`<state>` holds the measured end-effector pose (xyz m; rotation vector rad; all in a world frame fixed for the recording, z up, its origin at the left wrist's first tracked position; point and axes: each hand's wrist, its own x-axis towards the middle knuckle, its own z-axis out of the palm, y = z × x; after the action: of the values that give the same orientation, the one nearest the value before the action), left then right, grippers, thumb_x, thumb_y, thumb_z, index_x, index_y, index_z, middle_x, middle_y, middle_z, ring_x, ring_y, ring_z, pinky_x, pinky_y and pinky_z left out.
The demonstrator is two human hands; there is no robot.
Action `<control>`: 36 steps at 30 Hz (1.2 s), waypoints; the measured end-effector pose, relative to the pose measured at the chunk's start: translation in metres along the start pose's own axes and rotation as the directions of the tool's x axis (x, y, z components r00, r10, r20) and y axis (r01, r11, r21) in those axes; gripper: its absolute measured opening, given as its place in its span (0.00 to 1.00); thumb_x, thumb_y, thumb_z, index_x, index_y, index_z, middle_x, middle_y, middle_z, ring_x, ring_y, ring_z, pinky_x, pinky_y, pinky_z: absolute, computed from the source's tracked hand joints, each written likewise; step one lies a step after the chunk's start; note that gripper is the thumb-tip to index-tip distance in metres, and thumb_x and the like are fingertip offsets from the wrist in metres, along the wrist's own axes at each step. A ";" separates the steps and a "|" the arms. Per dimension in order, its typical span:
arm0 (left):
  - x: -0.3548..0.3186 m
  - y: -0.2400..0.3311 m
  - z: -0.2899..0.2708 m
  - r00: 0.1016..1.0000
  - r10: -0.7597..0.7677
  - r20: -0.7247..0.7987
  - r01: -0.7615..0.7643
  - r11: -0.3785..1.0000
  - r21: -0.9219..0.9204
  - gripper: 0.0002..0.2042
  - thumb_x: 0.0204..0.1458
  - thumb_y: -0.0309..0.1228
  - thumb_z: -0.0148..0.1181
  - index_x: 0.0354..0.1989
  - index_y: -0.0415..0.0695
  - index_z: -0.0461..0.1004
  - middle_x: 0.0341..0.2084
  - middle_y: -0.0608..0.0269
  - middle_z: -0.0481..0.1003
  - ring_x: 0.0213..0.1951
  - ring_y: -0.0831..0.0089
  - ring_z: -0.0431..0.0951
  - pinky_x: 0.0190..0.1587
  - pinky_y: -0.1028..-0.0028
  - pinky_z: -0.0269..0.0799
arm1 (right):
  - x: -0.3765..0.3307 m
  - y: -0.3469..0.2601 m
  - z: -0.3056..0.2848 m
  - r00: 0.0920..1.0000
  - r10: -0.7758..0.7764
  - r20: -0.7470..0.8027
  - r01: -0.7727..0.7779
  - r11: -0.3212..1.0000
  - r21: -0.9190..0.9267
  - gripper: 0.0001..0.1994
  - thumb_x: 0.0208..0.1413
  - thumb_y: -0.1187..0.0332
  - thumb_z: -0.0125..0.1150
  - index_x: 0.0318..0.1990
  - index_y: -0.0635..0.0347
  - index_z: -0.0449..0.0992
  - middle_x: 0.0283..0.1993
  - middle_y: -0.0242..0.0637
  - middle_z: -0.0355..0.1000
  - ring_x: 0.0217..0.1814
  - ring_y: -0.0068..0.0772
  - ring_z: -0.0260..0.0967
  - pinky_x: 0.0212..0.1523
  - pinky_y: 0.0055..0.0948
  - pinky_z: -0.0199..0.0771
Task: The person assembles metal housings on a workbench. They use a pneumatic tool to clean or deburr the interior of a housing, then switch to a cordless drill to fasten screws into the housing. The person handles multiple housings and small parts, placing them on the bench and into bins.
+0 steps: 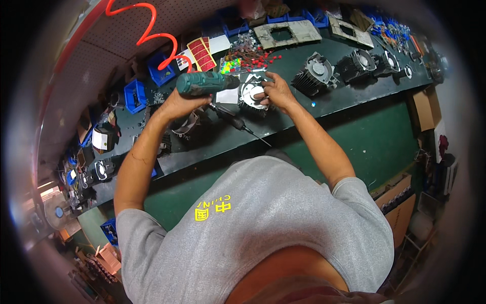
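Observation:
My left hand [179, 104] is wrapped round the handle of a teal power drill [202, 84], whose dark nose points right. At the tip of the drill stands a round finned metal housing [249, 95] with a bright, pale top face. My right hand [278, 92] is on the right side of this housing, fingers bent and their tips on its top; whether a small part is pinched there is hidden. A screwdriver with a dark handle [234, 120] lies just below the housing, its shaft toward the bench edge. Another finned housing [185, 125] sits under my left wrist.
Several dark finned housings [315, 74] stand along the green bench [354, 99] to the right. Behind are red-capped wires [253, 60], red label sheets [201, 54], a blue bin [161, 69] and a pale plate with a cut-out [304, 36]. A coiled orange hose [152, 25] hangs at left.

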<state>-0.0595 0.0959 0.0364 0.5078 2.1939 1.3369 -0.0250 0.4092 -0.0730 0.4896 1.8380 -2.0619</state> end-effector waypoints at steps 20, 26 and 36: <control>0.113 0.127 -0.002 0.923 -0.052 0.382 -0.171 0.833 0.526 0.21 0.51 0.29 0.71 0.55 0.45 0.78 0.39 0.55 0.83 0.43 0.65 0.83 0.49 0.64 0.77 | 0.001 0.061 -0.018 0.900 -0.412 -0.145 0.282 0.801 -0.528 0.27 0.52 0.70 0.60 0.62 0.63 0.72 0.56 0.57 0.77 0.57 0.59 0.76 0.60 0.46 0.74; 0.131 0.141 0.008 0.885 -0.186 0.426 -0.122 0.792 0.599 0.20 0.52 0.27 0.70 0.56 0.44 0.79 0.41 0.54 0.84 0.45 0.64 0.83 0.52 0.62 0.78 | 0.008 0.072 -0.022 0.823 -0.555 -0.124 0.410 0.730 -0.546 0.25 0.51 0.73 0.58 0.60 0.63 0.74 0.55 0.57 0.77 0.58 0.61 0.74 0.60 0.47 0.74; 0.135 0.121 0.011 0.900 -0.181 0.395 -0.094 0.807 0.584 0.21 0.46 0.24 0.70 0.52 0.41 0.78 0.38 0.56 0.82 0.40 0.64 0.79 0.49 0.64 0.78 | 0.007 0.066 -0.020 0.826 -0.557 -0.088 0.412 0.704 -0.579 0.24 0.50 0.75 0.58 0.58 0.63 0.75 0.55 0.57 0.77 0.57 0.62 0.74 0.59 0.49 0.74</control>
<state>-0.1547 0.2325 0.1093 0.8807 2.1734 0.4027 0.0005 0.4214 -0.1363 0.1090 2.8376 -1.6632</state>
